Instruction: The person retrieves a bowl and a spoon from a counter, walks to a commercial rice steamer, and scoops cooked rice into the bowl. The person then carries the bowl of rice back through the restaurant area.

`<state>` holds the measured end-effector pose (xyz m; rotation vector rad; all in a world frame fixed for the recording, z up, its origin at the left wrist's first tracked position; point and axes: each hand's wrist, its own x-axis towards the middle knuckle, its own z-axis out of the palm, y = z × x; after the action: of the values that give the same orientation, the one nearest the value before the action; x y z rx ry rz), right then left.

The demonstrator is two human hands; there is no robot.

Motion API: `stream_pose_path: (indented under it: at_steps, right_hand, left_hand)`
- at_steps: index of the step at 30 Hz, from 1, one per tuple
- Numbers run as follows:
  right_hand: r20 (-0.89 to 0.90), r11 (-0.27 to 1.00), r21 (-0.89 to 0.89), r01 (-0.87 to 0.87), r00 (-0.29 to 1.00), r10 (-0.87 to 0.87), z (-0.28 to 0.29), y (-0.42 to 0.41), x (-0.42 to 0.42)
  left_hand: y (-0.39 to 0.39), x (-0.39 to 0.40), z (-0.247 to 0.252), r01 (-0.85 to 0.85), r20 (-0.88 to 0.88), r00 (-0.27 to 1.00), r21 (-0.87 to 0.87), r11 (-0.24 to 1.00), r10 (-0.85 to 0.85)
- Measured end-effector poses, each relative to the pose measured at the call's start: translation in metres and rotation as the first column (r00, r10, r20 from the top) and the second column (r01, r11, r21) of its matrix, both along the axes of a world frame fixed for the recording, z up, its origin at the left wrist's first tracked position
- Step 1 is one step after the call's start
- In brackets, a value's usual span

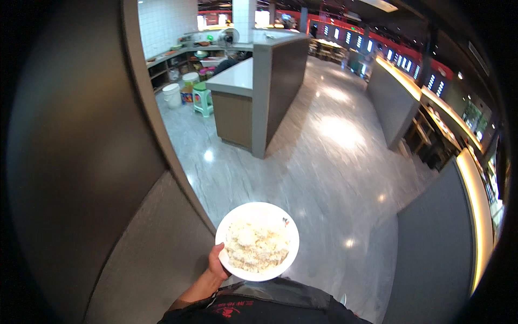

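Observation:
My left hand [217, 261] grips the left rim of a round white bowl [288, 263], its thumb over the edge and the other fingers hidden underneath. Cooked white rice [257, 247] is heaped inside, and a small dark-and-red mark shows on the inner wall at the upper right. The bowl is held level in front of my black apron [279, 301], which bears red writing. My right hand is out of view.
A dark wall panel [77, 154] rises close on my left. Ahead stands a counter with a white top [236, 77]; beside it are a green stool [202, 99] and a white bucket [172, 96]. Lit partitions [437, 227] line the right of the glossy grey floor [323, 182].

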<state>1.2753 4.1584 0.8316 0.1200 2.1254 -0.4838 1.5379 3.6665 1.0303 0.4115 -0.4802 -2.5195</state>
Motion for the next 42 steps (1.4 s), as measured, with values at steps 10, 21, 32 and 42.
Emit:
stream_pose_path:
  at_steps: [10,21,32,42]
  right_hand:
    - [-0.174,0.83,-0.25,-0.498,0.867,0.468,0.006,-0.262,-0.181]
    - [0.05,0.526,-0.056,-0.849,0.523,0.851,0.035,-0.259,-0.153]
    - [0.086,0.587,0.047,-0.808,0.589,0.803,-0.011,-0.244,-0.295]
    - [-0.193,-0.076,-0.217,-0.973,-0.033,0.981,0.023,-0.631,-0.294]
  left_hand:
    - [0.051,0.0,0.019,-0.321,-0.11,0.942,-0.028,0.947,0.317]
    - [0.075,-0.013,0.021,-0.455,-0.162,0.883,-0.064,0.888,0.44]
    - [0.099,-0.045,0.007,-0.714,-0.014,0.699,-0.075,0.696,0.715]
    - [0.101,-0.115,0.0,-0.96,0.005,0.266,-0.093,0.266,0.964]
